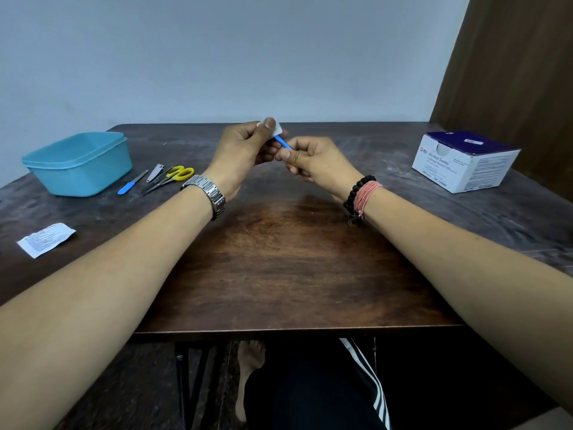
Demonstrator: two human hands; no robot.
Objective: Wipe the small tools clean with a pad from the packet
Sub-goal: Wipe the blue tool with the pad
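Over the table (pixel 279 259), the right hand (pixel 313 159) grips the blue tool (pixel 283 143) by its handle; the left hand (pixel 245 147) pinches the pad (pixel 277 129) around its tip. Better to turn the tool slowly, pad pressed firmly.

Dark wooden table (pixel 279 259) under tub (pixel 79 164), tools, scissors (pixel 173 176), packet (pixel 46 238), box (pixel 465 161).

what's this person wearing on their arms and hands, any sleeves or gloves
No sleeves or gloves: both forearms and both hands are bare. The left hand has a silver metal link-band wristwatch at its wrist. The right hand has a black beaded bracelet at its wrist, beside a band of wound pink thread.
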